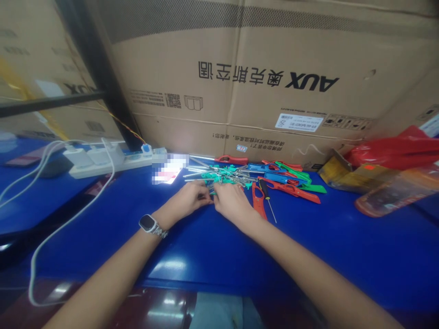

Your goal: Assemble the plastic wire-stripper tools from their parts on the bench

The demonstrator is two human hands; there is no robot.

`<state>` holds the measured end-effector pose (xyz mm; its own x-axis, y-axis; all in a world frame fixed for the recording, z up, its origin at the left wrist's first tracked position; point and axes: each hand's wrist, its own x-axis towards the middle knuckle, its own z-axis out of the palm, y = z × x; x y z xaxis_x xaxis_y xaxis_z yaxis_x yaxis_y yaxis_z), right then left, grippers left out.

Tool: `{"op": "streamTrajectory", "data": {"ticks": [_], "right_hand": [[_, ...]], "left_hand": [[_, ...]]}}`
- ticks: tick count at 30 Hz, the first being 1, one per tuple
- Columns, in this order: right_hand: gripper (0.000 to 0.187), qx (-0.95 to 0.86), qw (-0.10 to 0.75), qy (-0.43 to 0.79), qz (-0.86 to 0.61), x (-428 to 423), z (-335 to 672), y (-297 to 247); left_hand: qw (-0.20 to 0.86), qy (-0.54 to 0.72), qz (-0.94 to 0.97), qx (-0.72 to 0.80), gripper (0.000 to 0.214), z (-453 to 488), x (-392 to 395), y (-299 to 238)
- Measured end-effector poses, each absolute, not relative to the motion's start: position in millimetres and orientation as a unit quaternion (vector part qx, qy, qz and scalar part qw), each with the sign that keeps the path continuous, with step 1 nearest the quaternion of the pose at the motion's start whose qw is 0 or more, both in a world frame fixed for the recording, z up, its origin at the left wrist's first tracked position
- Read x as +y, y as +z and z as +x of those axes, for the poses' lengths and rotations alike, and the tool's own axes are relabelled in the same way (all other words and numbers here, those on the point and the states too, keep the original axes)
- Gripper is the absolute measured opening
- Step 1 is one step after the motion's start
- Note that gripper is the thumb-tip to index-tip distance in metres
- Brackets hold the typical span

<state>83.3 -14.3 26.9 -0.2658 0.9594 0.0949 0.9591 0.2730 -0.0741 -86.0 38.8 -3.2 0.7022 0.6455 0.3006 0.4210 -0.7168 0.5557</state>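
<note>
**On the blue bench, two hands pinch one tool in a tangle**

At the near edge of a pile of red, blue and green tools (pixel 281 180) on the bench (pixel 308 246), the left hand (pixel 190 198) and right hand (pixel 233 201) meet. Both have their fingers curled shut on a green-handled tool (pixel 211 187). A firm hold on the handle, clear of the thin metal shafts, looks wisest, since the orange tool (pixel 257 203) lies just beside the right hand.

Cardboard box (pixel 260 55): black print "AUX", "奥克斯空调", mirror-reversed. White label (pixel 299 122) and small print below: too small to read.
</note>
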Motion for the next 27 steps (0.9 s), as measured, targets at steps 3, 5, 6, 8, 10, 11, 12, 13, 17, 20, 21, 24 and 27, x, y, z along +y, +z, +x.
{"op": "streamTrajectory", "data": {"ticks": [3, 5, 6, 8, 10, 11, 12, 13, 17, 20, 21, 24, 27], "right_hand": [[0.022, -0.811, 0.062, -0.008, -0.582, -12, 88, 26], [0.02, -0.826, 0.07, -0.007, -0.559, -11, 92, 25], [0.018, -0.831, 0.075, -0.005, -0.55, -10, 93, 24], [0.018, -0.833, 0.081, -0.002, -0.548, -10, 94, 23], [0.019, -0.827, 0.084, -0.001, -0.556, -10, 94, 23], [0.02, -0.826, 0.083, -0.002, -0.557, -10, 94, 23], [0.021, -0.828, 0.083, -0.003, -0.555, -10, 95, 23], [0.021, -0.831, 0.082, -0.004, -0.551, -10, 95, 23], [0.023, -0.84, 0.075, 0.001, -0.538, -12, 97, 23], [0.024, -0.84, 0.063, 0.009, -0.539, -16, 102, 23], [0.025, -0.841, 0.063, 0.015, -0.537, -17, 104, 23], [0.03, -0.842, 0.075, 0.047, -0.532, -20, 113, 21], [0.034, -0.841, 0.086, 0.073, -0.529, -22, 119, 19]], "left_hand": [[0.233, 0.236, 0.891, 0.309, 0.013, -85, 38, -1], [0.238, 0.229, 0.889, 0.317, 0.013, -84, 38, -1], [0.239, 0.229, 0.888, 0.318, 0.013, -84, 38, -1], [0.238, 0.234, 0.89, 0.312, 0.014, -84, 39, -1], [0.236, 0.241, 0.89, 0.306, 0.015, -84, 39, -3], [0.236, 0.243, 0.89, 0.305, 0.015, -85, 39, -4], [0.237, 0.244, 0.889, 0.307, 0.015, -85, 40, -5], [0.238, 0.242, 0.888, 0.31, 0.015, -85, 40, -6], [0.231, 0.229, 0.891, 0.317, 0.014, -86, 41, -5], [0.227, 0.225, 0.894, 0.315, 0.013, -86, 40, -3], [0.226, 0.224, 0.895, 0.314, 0.013, -86, 40, -2], [0.213, 0.219, 0.898, 0.316, 0.014, -86, 39, -1], [0.188, 0.202, 0.903, 0.329, 0.012, -88, 37, 1]]}}
